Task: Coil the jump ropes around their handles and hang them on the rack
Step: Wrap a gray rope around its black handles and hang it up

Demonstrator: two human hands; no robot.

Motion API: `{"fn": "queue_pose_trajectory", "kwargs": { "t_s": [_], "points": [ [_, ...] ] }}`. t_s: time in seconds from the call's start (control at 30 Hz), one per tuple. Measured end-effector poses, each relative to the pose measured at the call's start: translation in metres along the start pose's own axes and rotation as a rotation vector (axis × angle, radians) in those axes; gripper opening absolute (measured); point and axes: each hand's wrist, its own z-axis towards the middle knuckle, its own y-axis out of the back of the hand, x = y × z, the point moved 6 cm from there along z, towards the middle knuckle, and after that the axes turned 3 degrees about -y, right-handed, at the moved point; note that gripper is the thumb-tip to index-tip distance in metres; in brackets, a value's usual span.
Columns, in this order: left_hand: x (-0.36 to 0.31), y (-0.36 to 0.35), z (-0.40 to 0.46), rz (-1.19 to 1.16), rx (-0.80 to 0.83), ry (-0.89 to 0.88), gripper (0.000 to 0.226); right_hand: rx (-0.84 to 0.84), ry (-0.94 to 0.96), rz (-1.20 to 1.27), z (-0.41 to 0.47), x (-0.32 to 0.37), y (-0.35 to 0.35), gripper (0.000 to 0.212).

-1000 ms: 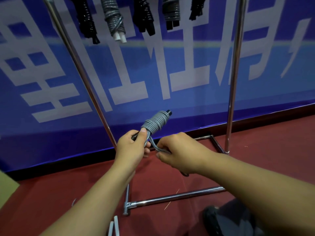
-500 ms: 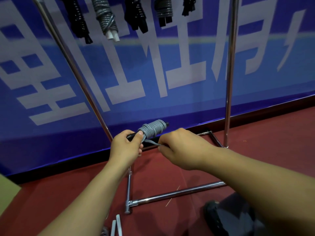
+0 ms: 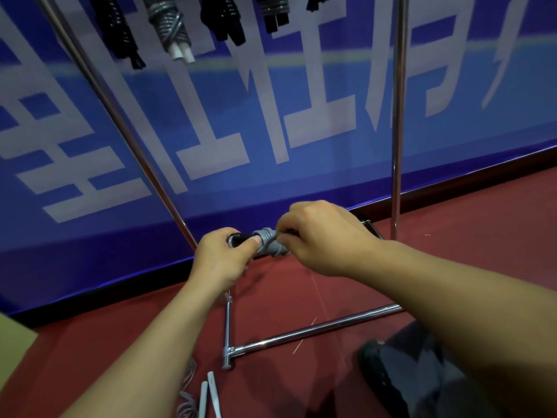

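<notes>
A blue banner with large pale characters covers the far wall. Below it runs a dark baseboard. Dark red carpet covers the near floor.

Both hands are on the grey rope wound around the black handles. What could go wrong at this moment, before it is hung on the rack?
1. The right hand pinches the rope end at the grey coil; if it slips, the turns may loosen.
2. The left hand grips only the handle end, so the bundle might twist.
3. Another rope with white handles lies on the floor near the person's foot, a possible tripping point.
</notes>
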Motion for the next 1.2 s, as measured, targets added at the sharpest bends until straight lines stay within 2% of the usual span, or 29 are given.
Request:
{"fn": "queue_pose_trajectory", "kwargs": {
  "t_s": [0.23,0.4,0.77,1.03,1.2],
  "points": [
    [-0.006,-0.016,-0.008,-0.065,0.184,0.011,0.022,-0.037,-0.097,0.025,0.004,-0.014,0.002,0.02],
    [-0.012,-0.027,-0.016,-0.015,0.341,-0.067,0.016,-0.028,-0.147,0.042,0.005,-0.021,-0.002,0.016],
    [-0.034,-0.03,-0.027,0.101,0.451,-0.324,0.01,0.033,-0.325,0.331,0.011,-0.048,-0.012,0.006],
    [-0.044,-0.034,-0.034,0.062,0.497,-0.388,0.025,0.055,-0.529,0.534,0.009,-0.061,-0.017,0.007],
    [-0.051,-0.032,-0.04,0.015,0.527,-0.406,0.014,0.075,-0.568,0.619,0.01,-0.064,-0.02,0.011]
  ]
}}
